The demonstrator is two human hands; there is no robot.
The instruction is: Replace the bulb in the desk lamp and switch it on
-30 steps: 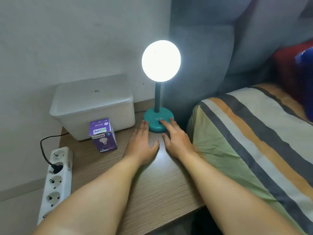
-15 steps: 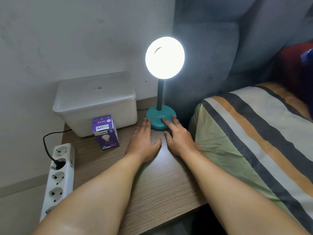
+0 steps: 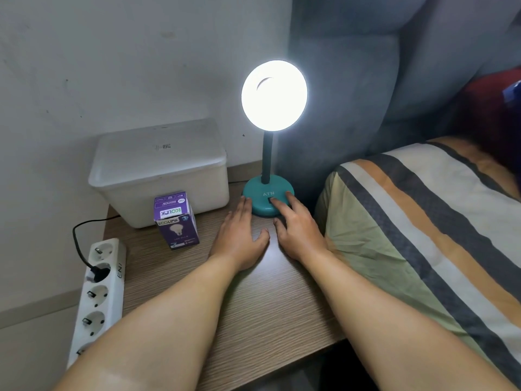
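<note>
Facing camera — desk lamp [image 3: 274, 97], neck upright

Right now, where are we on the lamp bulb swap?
Looks done: the lamp head glows brightly, and the bulb box stands on the table. In hand: the right hand has fingers on the teal base at the switch; the left hand lies flat beside it. Nothing visibly left.
</note>
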